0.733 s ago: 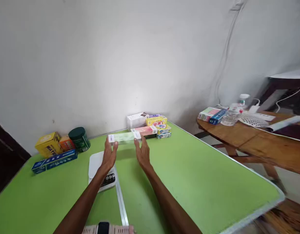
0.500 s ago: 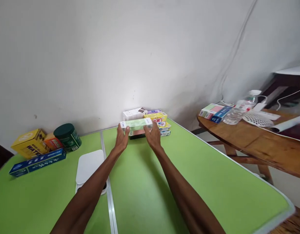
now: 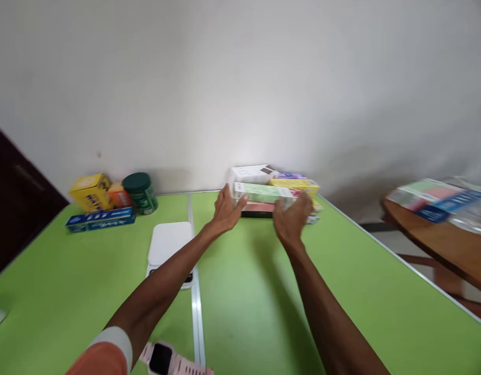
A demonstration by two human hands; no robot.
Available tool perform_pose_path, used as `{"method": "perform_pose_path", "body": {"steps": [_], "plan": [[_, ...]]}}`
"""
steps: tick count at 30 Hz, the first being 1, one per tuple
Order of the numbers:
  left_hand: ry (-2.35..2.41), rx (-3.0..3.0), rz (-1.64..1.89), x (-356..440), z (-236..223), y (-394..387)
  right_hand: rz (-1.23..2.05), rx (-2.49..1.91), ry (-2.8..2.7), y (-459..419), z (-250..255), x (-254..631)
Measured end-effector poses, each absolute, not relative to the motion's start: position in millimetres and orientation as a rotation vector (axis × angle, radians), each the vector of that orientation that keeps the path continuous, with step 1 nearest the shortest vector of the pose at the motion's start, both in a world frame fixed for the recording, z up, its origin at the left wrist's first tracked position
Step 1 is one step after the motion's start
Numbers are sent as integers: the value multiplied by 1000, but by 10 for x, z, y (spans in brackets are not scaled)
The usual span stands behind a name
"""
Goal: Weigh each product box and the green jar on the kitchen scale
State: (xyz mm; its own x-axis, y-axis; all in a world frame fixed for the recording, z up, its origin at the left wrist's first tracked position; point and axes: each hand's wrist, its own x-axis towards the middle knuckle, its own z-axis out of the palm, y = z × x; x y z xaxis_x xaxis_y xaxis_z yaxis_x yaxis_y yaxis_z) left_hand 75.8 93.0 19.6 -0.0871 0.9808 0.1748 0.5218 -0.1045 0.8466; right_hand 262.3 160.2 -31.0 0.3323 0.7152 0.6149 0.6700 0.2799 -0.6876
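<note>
A long pale green and white box (image 3: 259,192) lies level on top of a pink box (image 3: 259,207), with a black box (image 3: 258,214) at the bottom. My left hand (image 3: 224,212) is at its left end, thumb on the front and fingers round the side. Around the right end is my right hand (image 3: 293,217), slightly blurred, its thumb against the front face. Behind stand a white box (image 3: 250,173) and a yellow box (image 3: 297,183), with a purple pack (image 3: 291,176) at the back; my right hand partly covers the smaller boxes below.
On the green table (image 3: 240,312) lie a white kitchen scale (image 3: 170,242) and a pink-strapped watch (image 3: 161,358). At the back left are a yellow box (image 3: 89,192), an orange box (image 3: 120,195), a dark green jar (image 3: 140,192) and a long blue box (image 3: 100,219). A wooden table (image 3: 431,239) stands right.
Both hands have carried the pale green box rightward and back onto the pink box. The camera view has shifted, and the watch is in view again.
</note>
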Motion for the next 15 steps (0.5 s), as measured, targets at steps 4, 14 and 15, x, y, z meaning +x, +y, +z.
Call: {"method": "perform_pose_path", "body": {"steps": [4,14,15], "plan": [[1634,1679,1288,229,273,357,-23,-1128,-1550,1114,-135,2186],[2556,833,1894,-2316,-62,-507,1131,-703,-2029,7,-8,-246],[2625,704,1833,-2532,-121,-565,1235,-726,-2021,-8,-71,-471]]}}
